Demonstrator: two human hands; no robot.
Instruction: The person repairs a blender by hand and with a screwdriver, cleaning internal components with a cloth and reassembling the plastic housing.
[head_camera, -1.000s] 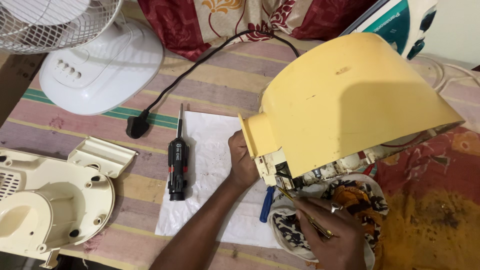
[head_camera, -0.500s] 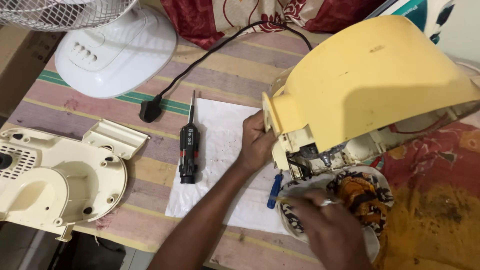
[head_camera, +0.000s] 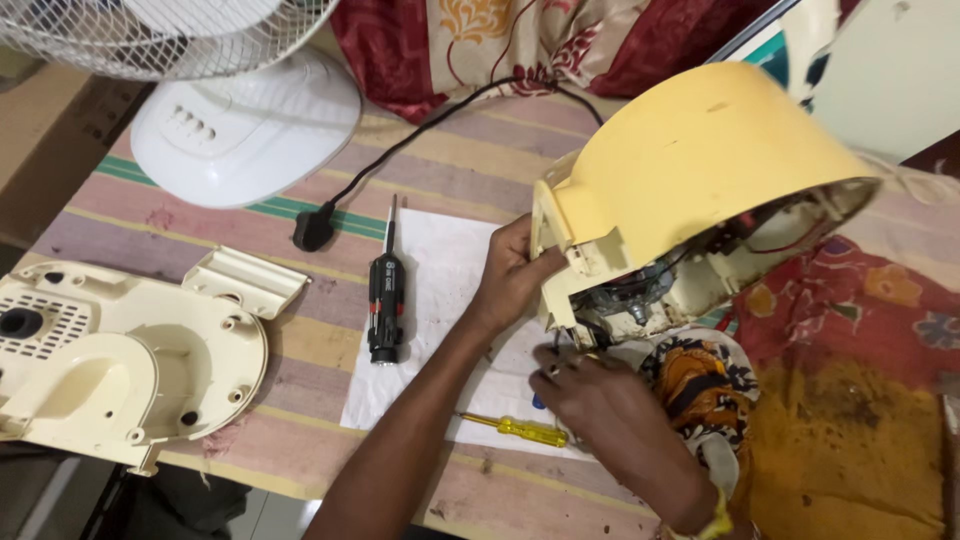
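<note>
Two hands (head_camera: 510, 275) (head_camera: 600, 400) grip one housing (head_camera: 680, 170); two screwdrivers (head_camera: 385, 305) (head_camera: 515, 430).

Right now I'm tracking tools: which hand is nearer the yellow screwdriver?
Right. The right hand is just beside the yellow screwdriver on the paper; the left hand grips the yellow housing farther up.

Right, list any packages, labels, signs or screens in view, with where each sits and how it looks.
No clear package, sign or screen shows.
Teal and white object: top edge, behind the yellow fan housing; partly cut off, kind unclear.
Black screwdriver: on the white paper; small markings, too tiny to tell.
</note>
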